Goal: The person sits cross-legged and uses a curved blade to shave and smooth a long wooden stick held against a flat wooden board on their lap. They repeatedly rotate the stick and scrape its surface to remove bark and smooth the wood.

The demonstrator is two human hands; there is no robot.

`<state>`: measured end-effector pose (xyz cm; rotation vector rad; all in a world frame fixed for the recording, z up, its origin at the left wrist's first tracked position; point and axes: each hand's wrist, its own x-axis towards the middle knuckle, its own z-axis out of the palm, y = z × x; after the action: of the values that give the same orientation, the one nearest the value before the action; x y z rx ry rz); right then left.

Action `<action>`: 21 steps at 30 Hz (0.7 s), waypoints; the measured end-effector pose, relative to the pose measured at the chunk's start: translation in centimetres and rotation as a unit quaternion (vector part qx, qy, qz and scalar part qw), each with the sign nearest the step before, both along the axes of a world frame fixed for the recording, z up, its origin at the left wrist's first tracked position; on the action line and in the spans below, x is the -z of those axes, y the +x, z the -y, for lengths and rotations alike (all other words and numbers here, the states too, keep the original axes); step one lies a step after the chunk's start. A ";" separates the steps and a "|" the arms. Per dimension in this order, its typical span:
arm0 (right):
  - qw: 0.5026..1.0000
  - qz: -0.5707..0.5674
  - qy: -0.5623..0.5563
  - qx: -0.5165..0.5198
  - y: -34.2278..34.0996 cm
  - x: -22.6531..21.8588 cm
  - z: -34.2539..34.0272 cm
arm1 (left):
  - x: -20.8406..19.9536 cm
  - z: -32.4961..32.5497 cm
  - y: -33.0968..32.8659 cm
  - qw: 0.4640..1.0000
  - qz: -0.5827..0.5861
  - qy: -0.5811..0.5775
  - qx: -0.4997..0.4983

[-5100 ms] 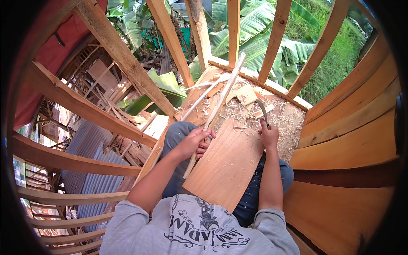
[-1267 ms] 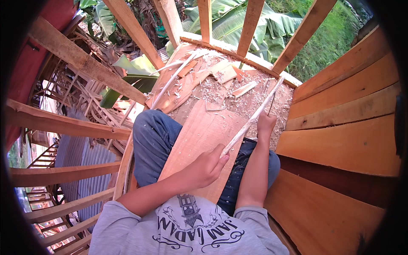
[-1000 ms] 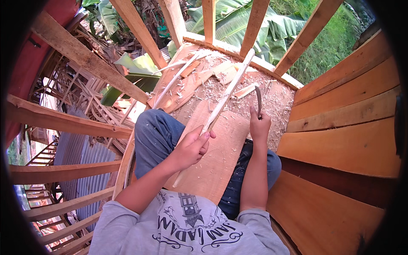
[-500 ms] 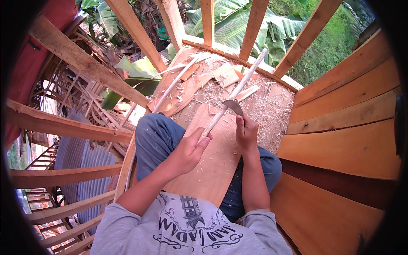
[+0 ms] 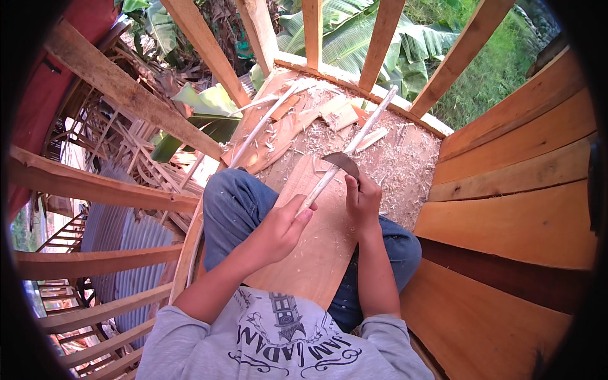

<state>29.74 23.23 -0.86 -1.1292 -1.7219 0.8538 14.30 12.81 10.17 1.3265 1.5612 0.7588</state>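
A long pale stick [image 5: 370,120], stripped of bark, slants up and away to the right over a wooden board [image 5: 297,266] lying across my lap. My left hand [image 5: 285,229] is closed round its near end. In my right hand [image 5: 364,199] is a knife with a dark, broad curved blade [image 5: 342,163], its handle hidden in the fist. The blade lies across the stick beyond my left hand, touching or almost touching it. Both jean-clad knees [image 5: 233,196] are bent on either side of the board.
Wood shavings [image 5: 405,164] litter the floor, with offcut boards [image 5: 339,113] and other thin pale sticks [image 5: 256,133] at the far left. Wooden slats [image 5: 380,44] rail the left and far sides. An orange plank wall [image 5: 506,190] stands close on the right.
The blade has slid a little along the stick toward me, with my right hand drawing back. The stick's far end has dipped slightly nearer. My left hand keeps its hold.
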 end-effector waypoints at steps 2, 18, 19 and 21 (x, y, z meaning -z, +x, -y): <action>0.999 -0.008 -0.036 -0.017 -0.1 -0.3 -0.1 | 0.5 -0.2 -0.2 1.000 0.015 0.011 -0.005; 0.993 -0.034 -0.096 -0.050 0.1 0.3 -0.4 | -0.8 0.4 -1.0 0.999 0.026 -0.028 -0.018; 0.991 -0.085 -0.089 -0.052 -0.2 0.4 0.1 | -0.9 0.3 -0.9 0.999 0.024 -0.018 -0.011; 0.997 -0.063 -0.019 -0.041 -0.1 -0.1 0.5 | -1.1 0.4 -0.8 1.000 0.024 -0.006 -0.004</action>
<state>29.69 22.75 -0.81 -1.0140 -1.6637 0.9919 13.48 12.42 11.29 1.2856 1.5313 0.7792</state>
